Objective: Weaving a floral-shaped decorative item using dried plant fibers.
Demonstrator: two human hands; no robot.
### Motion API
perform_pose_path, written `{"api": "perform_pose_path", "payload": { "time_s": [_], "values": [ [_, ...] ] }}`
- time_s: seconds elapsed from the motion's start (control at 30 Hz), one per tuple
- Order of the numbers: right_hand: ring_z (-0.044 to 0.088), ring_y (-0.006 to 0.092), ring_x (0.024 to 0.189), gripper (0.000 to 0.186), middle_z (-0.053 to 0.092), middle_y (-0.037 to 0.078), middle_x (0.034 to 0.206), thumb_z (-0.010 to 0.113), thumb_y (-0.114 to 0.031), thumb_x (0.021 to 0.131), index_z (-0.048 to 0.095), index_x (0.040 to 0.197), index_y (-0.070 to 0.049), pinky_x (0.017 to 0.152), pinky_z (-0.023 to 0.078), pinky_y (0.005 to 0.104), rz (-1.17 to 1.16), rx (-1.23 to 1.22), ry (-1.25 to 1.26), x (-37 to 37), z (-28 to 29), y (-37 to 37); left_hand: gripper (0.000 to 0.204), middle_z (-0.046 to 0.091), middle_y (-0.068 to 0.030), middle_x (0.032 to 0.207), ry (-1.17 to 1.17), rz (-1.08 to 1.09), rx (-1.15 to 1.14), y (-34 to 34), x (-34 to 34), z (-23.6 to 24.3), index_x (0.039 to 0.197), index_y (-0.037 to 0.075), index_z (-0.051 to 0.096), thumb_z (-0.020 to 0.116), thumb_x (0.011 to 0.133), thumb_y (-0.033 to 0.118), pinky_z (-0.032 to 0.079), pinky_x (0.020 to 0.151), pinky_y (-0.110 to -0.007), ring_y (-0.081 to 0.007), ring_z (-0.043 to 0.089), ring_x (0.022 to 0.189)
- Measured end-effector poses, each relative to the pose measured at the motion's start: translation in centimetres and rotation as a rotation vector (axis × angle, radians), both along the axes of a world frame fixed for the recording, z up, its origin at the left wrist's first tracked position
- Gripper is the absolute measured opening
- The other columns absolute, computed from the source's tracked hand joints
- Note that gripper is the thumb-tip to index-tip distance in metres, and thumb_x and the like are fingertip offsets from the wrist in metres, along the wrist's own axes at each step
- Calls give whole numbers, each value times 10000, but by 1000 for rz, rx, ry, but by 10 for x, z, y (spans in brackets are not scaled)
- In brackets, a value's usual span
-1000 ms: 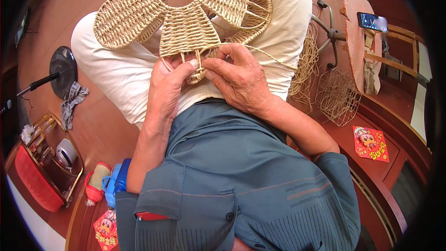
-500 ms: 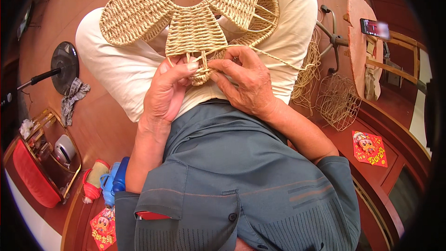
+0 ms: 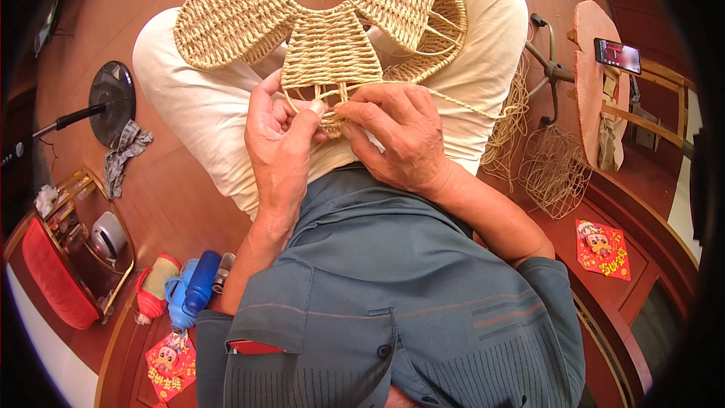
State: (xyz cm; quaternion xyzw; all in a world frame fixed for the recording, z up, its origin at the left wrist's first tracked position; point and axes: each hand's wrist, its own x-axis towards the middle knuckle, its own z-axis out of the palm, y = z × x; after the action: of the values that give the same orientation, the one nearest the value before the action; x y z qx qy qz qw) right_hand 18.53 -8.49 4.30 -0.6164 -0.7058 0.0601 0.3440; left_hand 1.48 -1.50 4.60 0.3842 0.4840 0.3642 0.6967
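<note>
A flower-shaped woven piece (image 3: 332, 53) of straw-coloured twisted cord lies across my lap, with broad petals around a round opening. The nearest petal has bare frame ribs at its lower end, and past them a small woven tip (image 3: 331, 127). My left hand (image 3: 281, 136) is closed on the left of that tip, thumb on the cord and fingers curled behind. From the right, my right hand (image 3: 404, 132) pinches the cord at the ribs with thumb and fingertips. A loose strand of cord (image 3: 472, 109) runs from there out to the right. My fingers partly hide the tip.
Coils of cord (image 3: 504, 136) hang right of my knee, near a wire frame (image 3: 555, 170). A phone (image 3: 618, 56) rests on a round-topped stool (image 3: 593, 94). To the left are a black round base (image 3: 112, 102), a grey cloth (image 3: 124, 153) and blue bottles (image 3: 198, 287).
The view has shifted slightly. My left hand has turned, with its fingers raised closer to the petal's edge, and a cord loop now shows beside them. The right hand stays at the ribs.
</note>
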Motion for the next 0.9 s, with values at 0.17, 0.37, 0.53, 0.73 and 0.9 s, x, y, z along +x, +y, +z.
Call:
{"api": "perform_pose_path", "payload": {
  "time_s": [0.17, 0.37, 0.53, 0.73, 0.9],
  "values": [
    [664, 222, 960, 325, 699, -27, 1084, 823, -147, 848, 790, 1170, -177, 866, 493, 388, 32, -9, 12, -5, -3, 5, 533, 756, -45, 972, -131, 77, -114, -2, -5, -9, 1519, -39, 509, 697, 1023, 12, 559, 715, -228, -75, 669, 818],
    [673, 205, 980, 342, 707, -44, 1088, 829, -167, 854, 792, 1194, -195, 876, 491, 383, 48, -13, 17, -9, -4, 5, 484, 773, -72, 1065, -39, 60, -49, -1, -6, -9, 1505, -35, 518, 670, 1052, 38, 576, 753, -238, -88, 695, 890],
    [684, 207, 1057, 356, 718, -49, 1117, 792, -139, 870, 788, 1220, -206, 916, 501, 390, 48, -34, -4, -14, -7, 5, 408, 776, -127, 1235, -160, -13, -123, 13, -23, -13, 1511, -18, 518, 552, 1111, 57, 596, 854, -279, -131, 731, 1039],
    [683, 221, 1061, 355, 721, -45, 1134, 768, -116, 871, 788, 1215, -204, 941, 498, 411, 67, -67, 1, -14, -8, 2, 438, 733, -142, 1368, -218, -184, -67, 19, -28, -24, 1538, -16, 510, 572, 1108, 40, 566, 1087, -365, -202, 705, 1237],
    [682, 221, 1055, 359, 722, -44, 1134, 760, -106, 873, 785, 1219, -201, 934, 495, 409, 76, -68, 4, -13, -5, 4, 500, 747, -130, 1365, -243, -243, -200, 34, -31, -27, 1535, -28, 534, 709, 1078, 77, 564, 1111, -350, -188, 714, 1254]
  ]
}}
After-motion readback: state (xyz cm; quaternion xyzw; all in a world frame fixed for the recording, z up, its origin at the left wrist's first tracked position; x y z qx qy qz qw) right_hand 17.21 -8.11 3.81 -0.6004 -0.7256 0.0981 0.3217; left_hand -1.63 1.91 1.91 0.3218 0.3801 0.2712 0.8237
